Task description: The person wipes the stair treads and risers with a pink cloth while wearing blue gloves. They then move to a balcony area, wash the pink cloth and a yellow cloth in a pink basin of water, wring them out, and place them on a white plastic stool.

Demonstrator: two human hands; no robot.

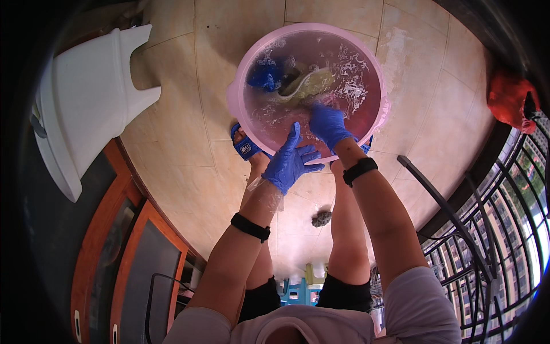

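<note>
A round pink basin [234, 94] full of water stands on the floor between my feet. In the water lie a yellow-green cloth-like piece with a pale edge [315, 83] and a bright blue piece [264, 75]; ripples blur their shapes. Both my hands wear blue rubber gloves. My left hand [288, 160], palm turned up and fingers spread, is at the basin's near rim and holds nothing. My right hand [329, 125] reaches down over the near rim, its fingertips in the water below the yellow-green piece. Glare and water hide those fingers.
A white plastic seat-like piece [86, 97] leans at the left by wood-framed sliding doors [152, 252]. To the right are a red bag [510, 100], a dark metal bar [435, 195] and a black railing [515, 212]. A grey scouring ball [322, 218] lies between my legs, ahead of a blue stool [295, 291].
</note>
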